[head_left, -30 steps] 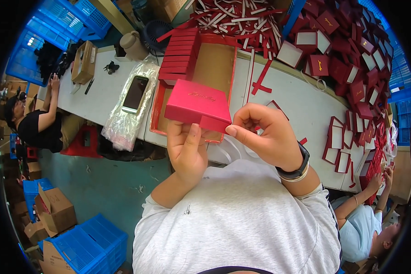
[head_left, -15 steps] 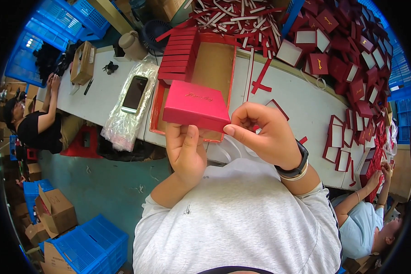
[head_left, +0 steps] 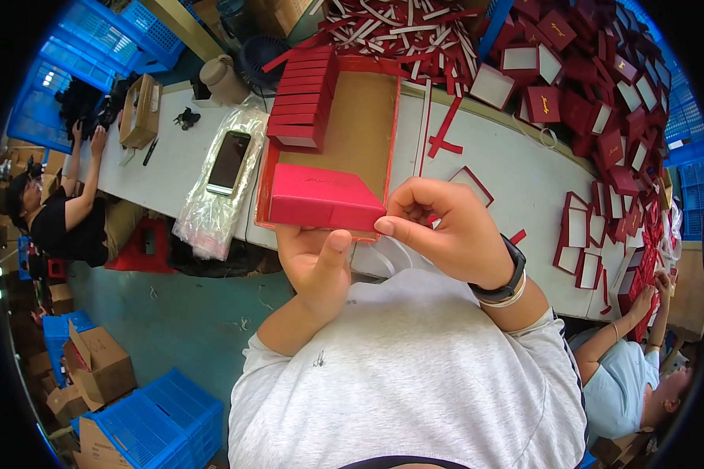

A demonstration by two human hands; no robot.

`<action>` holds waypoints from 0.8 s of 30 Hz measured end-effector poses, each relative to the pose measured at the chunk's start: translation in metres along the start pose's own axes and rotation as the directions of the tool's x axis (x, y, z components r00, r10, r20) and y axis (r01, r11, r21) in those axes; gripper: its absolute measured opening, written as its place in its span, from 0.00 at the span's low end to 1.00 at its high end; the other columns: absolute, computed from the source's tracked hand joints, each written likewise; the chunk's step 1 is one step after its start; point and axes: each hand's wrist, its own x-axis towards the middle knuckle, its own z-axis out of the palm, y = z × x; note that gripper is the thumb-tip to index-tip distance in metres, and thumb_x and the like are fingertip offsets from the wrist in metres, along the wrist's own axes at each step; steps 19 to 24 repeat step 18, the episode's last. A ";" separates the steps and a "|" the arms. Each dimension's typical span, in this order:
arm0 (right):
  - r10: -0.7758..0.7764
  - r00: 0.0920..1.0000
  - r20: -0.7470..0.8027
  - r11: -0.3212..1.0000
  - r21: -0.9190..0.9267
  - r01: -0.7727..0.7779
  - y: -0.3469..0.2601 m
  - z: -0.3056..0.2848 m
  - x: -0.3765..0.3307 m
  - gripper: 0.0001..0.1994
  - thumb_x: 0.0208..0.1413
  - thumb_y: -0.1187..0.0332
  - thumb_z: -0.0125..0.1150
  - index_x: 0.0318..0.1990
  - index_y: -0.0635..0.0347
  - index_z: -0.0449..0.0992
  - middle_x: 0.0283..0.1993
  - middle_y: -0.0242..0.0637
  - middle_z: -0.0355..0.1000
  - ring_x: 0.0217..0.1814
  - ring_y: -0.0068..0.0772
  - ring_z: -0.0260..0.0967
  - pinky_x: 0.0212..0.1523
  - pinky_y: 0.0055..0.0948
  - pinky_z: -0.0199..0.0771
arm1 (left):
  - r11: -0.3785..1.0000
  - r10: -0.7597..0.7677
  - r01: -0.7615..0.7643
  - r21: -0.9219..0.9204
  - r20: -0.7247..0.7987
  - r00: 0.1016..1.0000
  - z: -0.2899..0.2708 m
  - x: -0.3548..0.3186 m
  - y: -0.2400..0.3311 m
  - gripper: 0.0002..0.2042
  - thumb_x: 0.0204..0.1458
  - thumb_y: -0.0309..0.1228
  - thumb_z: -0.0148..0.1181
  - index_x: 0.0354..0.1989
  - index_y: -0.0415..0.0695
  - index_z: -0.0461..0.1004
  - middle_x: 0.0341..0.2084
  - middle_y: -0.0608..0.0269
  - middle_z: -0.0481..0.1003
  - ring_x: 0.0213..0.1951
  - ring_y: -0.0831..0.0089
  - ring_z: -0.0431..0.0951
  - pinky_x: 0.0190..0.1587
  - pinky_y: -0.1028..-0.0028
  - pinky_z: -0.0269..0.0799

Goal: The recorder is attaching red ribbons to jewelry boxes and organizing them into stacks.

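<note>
A red gift box with small gold lettering on its top is held in front of my chest, tilted so that its long front side faces me. Underneath it, my left hand supports the box, the fingers mostly hidden below and the thumb pointing up in front. At the box's right front corner, my right hand pinches with thumb and forefinger, the other fingers curled. Just behind lies a shallow red-edged tray with a brown bottom. Several red boxes stand in a row along its left side.
Left of the tray, a phone rests on clear plastic bags. Red-and-white strips are heaped behind. A large pile of red boxes fills the far right. Co-workers sit at both sides; blue crates stand lower left.
The box has come slightly left and lower, and it is tipped so more of its front side shows. Both hands have gone with it, keeping their hold.
</note>
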 end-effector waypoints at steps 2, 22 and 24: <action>0.008 1.000 0.011 1.000 0.000 -0.008 0.000 -0.001 -0.001 0.09 0.53 0.69 0.61 0.29 0.66 0.71 0.19 0.28 0.65 0.20 0.12 0.58 0.20 0.16 0.58 | 0.999 -0.006 0.007 0.049 -0.009 1.000 -0.002 0.000 0.000 0.20 0.53 0.34 0.55 0.51 0.38 0.60 0.44 0.56 0.68 0.44 0.67 0.72 0.49 0.68 0.67; 0.120 0.987 0.108 0.987 0.093 -0.130 0.000 -0.001 -0.004 0.08 0.52 0.69 0.62 0.31 0.64 0.71 0.24 0.25 0.65 0.26 0.13 0.58 0.27 0.16 0.61 | 0.999 -0.023 0.019 -0.028 -0.147 0.989 -0.002 -0.004 0.000 0.17 0.63 0.38 0.36 0.52 0.38 0.60 0.45 0.55 0.70 0.45 0.68 0.72 0.49 0.67 0.67; 0.120 0.987 0.108 0.987 0.093 -0.130 0.000 -0.001 -0.004 0.08 0.52 0.69 0.62 0.31 0.64 0.71 0.24 0.25 0.65 0.26 0.13 0.58 0.27 0.16 0.61 | 0.999 -0.023 0.019 -0.028 -0.147 0.989 -0.002 -0.004 0.000 0.17 0.63 0.38 0.36 0.52 0.38 0.60 0.45 0.55 0.70 0.45 0.68 0.72 0.49 0.67 0.67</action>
